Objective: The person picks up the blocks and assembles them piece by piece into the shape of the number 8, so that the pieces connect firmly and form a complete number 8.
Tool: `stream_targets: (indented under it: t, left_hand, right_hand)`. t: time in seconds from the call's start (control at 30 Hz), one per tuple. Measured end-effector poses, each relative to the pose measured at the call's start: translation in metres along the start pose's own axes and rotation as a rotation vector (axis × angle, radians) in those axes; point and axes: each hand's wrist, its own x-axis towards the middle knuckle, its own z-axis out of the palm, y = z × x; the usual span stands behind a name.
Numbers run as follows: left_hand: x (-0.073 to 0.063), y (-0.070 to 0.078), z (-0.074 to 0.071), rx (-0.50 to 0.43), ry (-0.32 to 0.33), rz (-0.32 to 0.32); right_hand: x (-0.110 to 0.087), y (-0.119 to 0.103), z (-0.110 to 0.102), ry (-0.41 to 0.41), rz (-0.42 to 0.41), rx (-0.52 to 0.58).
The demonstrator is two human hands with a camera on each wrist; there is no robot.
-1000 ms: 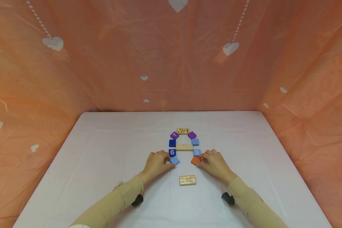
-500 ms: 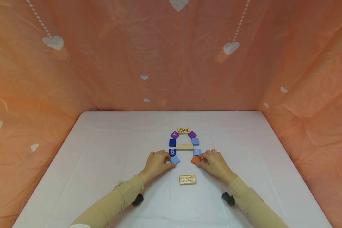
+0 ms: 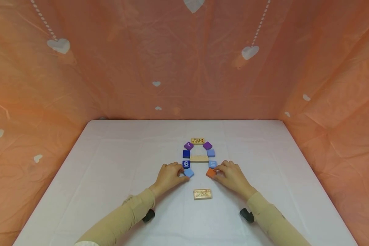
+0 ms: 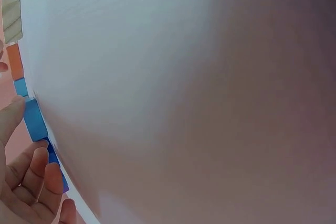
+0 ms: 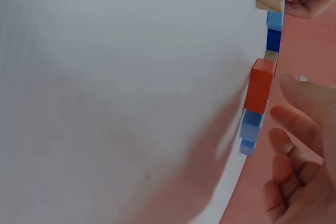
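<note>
My left hand (image 3: 169, 176) pinches a light blue square block (image 3: 188, 173) between thumb and forefinger. In the left wrist view its thumb (image 4: 11, 116) lies against that block (image 4: 35, 120). Across from it, my right hand (image 3: 232, 176) has thumb and forefinger at the outer corner of an orange square block (image 3: 210, 173). The right wrist view shows these fingertips close beside the orange block (image 5: 260, 86); exact contact is hard to see. Both blocks lie tilted on the table, at the near ends of two block columns. A loose wooden tile (image 3: 202, 194) lies nearer me.
Dark blue blocks (image 3: 186, 164) and light blue ones (image 3: 212, 164) form the columns. A plain wooden bar (image 3: 199, 159) spans them. Purple blocks (image 3: 188, 146) and a printed wooden tile (image 3: 198, 141) close the far end. A white cloth covers the table (image 3: 135, 143); orange sheeting hangs behind.
The right hand and the orange block have shifted very slightly left. The left hand and its light blue block look unmoved; the camera view drifts a little.
</note>
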Motion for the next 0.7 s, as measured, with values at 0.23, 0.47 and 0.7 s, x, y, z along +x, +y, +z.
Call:
stream_targets:
  t: [0.23,0.47,0.7]
  left_hand:
    - [0.001,-0.001,0.002,0.013,0.001,0.005]
    - [0.001,-0.001,0.001,0.014,-0.006,-0.003]
    - [0.001,-0.002,0.001,0.011,-0.016,-0.008]
  right_hand:
    - [-0.003,-0.008,-0.004,-0.076,-0.036,0.06]
    - [-0.009,-0.016,-0.007,-0.146,-0.16,0.077]
    - [-0.014,-0.022,-0.003,-0.248,-0.241,0.07]
